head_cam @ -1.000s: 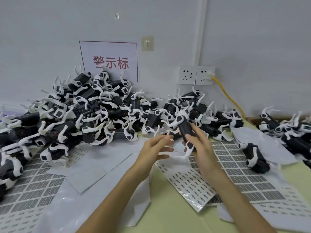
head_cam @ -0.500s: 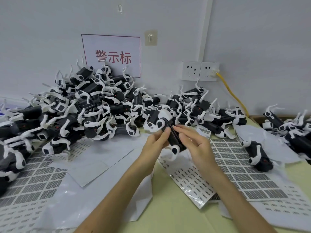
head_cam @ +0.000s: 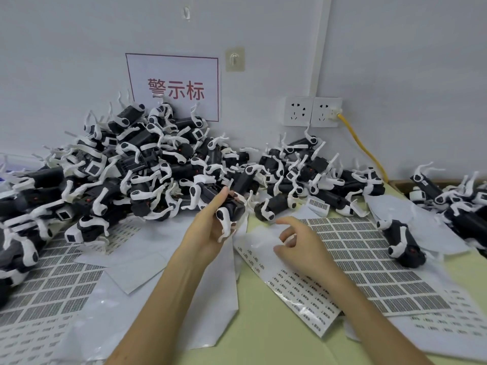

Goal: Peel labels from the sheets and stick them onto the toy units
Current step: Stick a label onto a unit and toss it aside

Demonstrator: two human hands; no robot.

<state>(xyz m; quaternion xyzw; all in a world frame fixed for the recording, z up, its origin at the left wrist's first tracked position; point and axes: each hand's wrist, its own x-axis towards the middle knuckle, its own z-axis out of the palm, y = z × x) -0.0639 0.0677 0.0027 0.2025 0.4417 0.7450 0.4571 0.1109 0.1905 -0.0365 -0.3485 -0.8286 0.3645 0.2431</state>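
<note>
My left hand (head_cam: pixel 210 227) grips a black-and-white toy unit (head_cam: pixel 229 206) above the table's middle, thumb on its top. To its right, my right hand (head_cam: pixel 297 243) hovers with loosely curled fingers and holds nothing, just over a label sheet (head_cam: pixel 295 293) of small printed labels. A larger sheet of barcode labels (head_cam: pixel 369 259) lies beneath and to the right of that hand. A big heap of toy units (head_cam: pixel 137 167) fills the back left.
More toy units (head_cam: pixel 316 169) lie below the wall sockets (head_cam: pixel 313 111), and one lone unit (head_cam: pixel 403 241) rests on the right sheets. Another group (head_cam: pixel 458 201) sits far right. Label sheets (head_cam: pixel 47 285) and blank backing paper (head_cam: pixel 131 259) cover the left. A yellow cable (head_cam: pixel 363 148) runs down the wall.
My right hand has let go of the toy unit and dropped toward the label sheet. My left hand now holds the unit alone and has carried it left.
</note>
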